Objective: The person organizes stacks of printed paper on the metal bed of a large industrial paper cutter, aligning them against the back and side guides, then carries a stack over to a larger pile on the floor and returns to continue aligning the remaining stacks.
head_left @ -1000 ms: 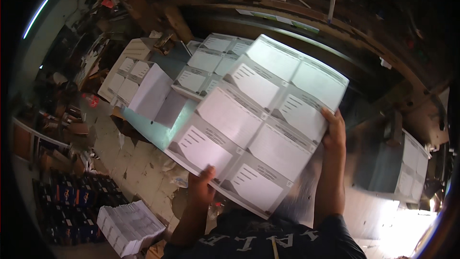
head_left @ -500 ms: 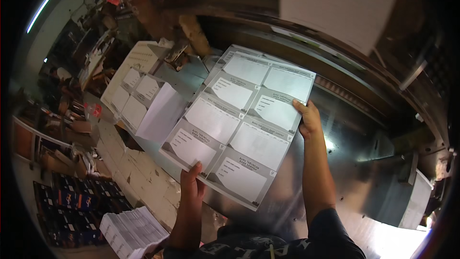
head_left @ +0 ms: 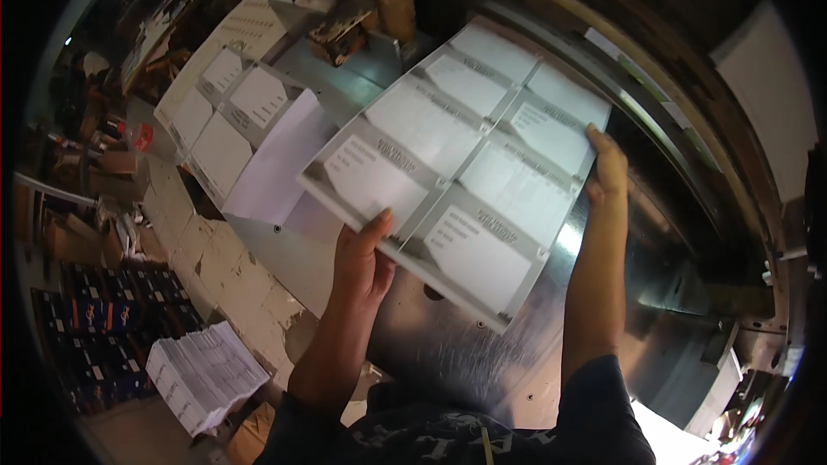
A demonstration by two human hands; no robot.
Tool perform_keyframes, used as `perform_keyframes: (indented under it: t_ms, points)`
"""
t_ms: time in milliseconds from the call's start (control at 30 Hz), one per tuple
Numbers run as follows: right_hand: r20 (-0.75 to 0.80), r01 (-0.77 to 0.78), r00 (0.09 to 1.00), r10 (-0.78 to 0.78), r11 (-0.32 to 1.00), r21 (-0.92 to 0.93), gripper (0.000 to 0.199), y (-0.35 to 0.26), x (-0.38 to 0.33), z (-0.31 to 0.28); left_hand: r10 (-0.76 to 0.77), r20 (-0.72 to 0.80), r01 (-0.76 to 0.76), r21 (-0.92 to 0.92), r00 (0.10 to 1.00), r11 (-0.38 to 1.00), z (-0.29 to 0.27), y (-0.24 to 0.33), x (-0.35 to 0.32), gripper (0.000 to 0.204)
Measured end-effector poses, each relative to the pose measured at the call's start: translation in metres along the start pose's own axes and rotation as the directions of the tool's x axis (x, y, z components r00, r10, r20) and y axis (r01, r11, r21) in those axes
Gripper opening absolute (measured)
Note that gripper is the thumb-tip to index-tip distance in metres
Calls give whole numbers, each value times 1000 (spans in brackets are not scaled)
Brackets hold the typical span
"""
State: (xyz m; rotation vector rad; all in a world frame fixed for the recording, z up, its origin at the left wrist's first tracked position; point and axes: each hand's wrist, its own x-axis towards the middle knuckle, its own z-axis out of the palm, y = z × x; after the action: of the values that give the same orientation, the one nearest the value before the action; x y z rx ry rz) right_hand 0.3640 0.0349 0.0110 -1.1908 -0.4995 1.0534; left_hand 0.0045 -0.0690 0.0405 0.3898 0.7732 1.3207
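Note:
A stack of large printed sheets [head_left: 465,164], grey with several white label panels, is held over a shiny metal table [head_left: 448,353]. My left hand [head_left: 362,263] grips the stack's near left edge, thumb on top. On the stack's right edge my right hand [head_left: 607,168] clasps the sheets with its fingers over the top. The stack is tilted, its far end toward the machine at the back.
Another pile of the same printed sheets [head_left: 228,112], with a loose white sheet [head_left: 276,159] on it, lies at the table's left. A bundle of printed paper [head_left: 202,375] sits on the floor at lower left. Dark cartons [head_left: 95,336] and clutter line the left side.
The sheet stack has shifted toward the table's far side and sits lower over the metal surface. Both hands kept their hold; the view has tilted.

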Motion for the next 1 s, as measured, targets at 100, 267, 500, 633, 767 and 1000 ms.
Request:
perform_keyframes:
  t_ms: [100,267,500,633,767,1000]
  points:
    - [-44,34,998,-36,999,-33,36,-2,13,12,-4,38,5,-16,999,1000,3,-4,23,50]
    - [23,104,994,-106,992,76,37,3,39,13,-38,45,37,4,998,999,20,-11,53,48]
    - [38,114,993,-113,993,-28,42,3,46,30,-194,-61,198,50,979,979,29,8,67,58]
    - [54,41,998,-41,999,2,44,6,57,18,-151,-52,151,0,987,988,28,16,54,69]
    - [74,34,997,-35,999,10,49,6,56,16,377,-214,-203,560,901,803,8,-37,29,78]
    - [87,-5,996,30,962,-274,62,-6,59,27,653,-150,-427,645,742,633,20,-84,66,76]
